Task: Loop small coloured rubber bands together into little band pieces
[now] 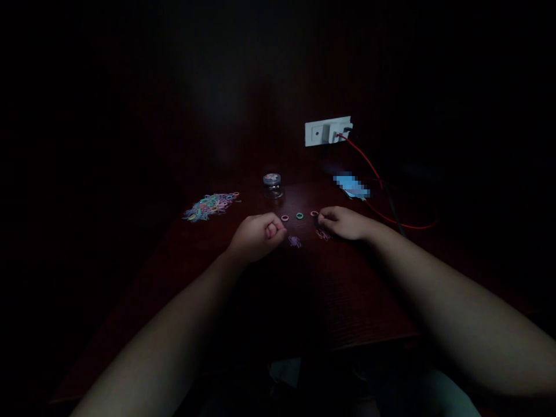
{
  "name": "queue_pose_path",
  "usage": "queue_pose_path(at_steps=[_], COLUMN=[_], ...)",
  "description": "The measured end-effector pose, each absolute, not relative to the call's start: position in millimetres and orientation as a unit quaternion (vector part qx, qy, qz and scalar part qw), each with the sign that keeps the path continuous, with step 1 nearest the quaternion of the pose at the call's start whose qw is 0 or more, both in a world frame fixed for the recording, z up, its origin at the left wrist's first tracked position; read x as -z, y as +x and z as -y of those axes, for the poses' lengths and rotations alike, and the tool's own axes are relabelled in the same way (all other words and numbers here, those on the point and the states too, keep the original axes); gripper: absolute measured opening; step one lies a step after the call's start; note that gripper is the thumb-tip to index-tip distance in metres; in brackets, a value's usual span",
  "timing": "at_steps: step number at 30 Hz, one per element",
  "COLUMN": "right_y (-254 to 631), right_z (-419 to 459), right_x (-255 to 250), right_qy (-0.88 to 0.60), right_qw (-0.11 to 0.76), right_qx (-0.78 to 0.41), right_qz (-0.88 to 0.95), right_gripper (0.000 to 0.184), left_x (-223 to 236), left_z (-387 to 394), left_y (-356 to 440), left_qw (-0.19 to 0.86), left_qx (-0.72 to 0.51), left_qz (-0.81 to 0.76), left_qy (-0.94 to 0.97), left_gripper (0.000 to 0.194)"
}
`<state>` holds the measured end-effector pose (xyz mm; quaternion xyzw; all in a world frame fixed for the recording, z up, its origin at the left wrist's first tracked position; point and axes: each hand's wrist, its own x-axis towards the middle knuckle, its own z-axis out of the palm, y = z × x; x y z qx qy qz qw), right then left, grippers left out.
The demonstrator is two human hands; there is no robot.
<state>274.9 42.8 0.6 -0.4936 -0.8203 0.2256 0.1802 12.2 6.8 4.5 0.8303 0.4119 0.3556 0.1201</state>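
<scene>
My left hand (258,236) is closed with curled fingers on the table; what it may hold is hidden. Just beyond its fingertips lies a pink hair tie (285,218), a small ring. A green hair tie (299,216) sits in the middle of the row. At the right end is another pinkish hair tie (314,214), its right edge at the pinched fingertips of my right hand (341,222). Nearer me is a small cluster of purple rubber bands (295,241). Some pink rubber bands (323,234) lie below my right hand.
A mixed heap of coloured bands (211,206) lies at the left of the dark table (347,301). Behind the row stands a clear lidded jar (273,186). A blurred-out blue object (351,186) joins a red cable (367,155) near the wall socket (319,133).
</scene>
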Motion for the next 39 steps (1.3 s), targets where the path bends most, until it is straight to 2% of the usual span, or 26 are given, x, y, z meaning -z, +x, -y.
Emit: queue_pose_path(at_steps=[7,15,22,27,39], right_y=[270,269,272,277,276], right_z=[-39,-38,-41,-44,-44], right_x=[3,0,-2,-5,2], right_qy=[-0.481,-0.501,-0.516,-0.528,-0.502], right_qw=[0.151,0.136,0.162,0.158,0.156], right_qx=[-0.230,-0.201,-0.215,-0.242,-0.256], right_qz=[0.833,0.831,0.813,0.799,0.811], right_gripper=[0.025,0.008,0.011,0.014,0.007], left_x=[-4,-4,-4,-3,-3], left_z=[-9,-9,-14,-17,-15], left_y=[10,9,5,6,9], left_qw=[0.106,0.107,0.078,0.078,0.096], left_qx=[-0.361,-0.355,-0.254,-0.194,-0.191], left_qz=[-0.435,-0.445,-0.371,-0.295,-0.278], left_qy=[0.818,0.815,0.890,0.932,0.936], left_gripper=[0.013,0.012,0.006,0.013,0.011])
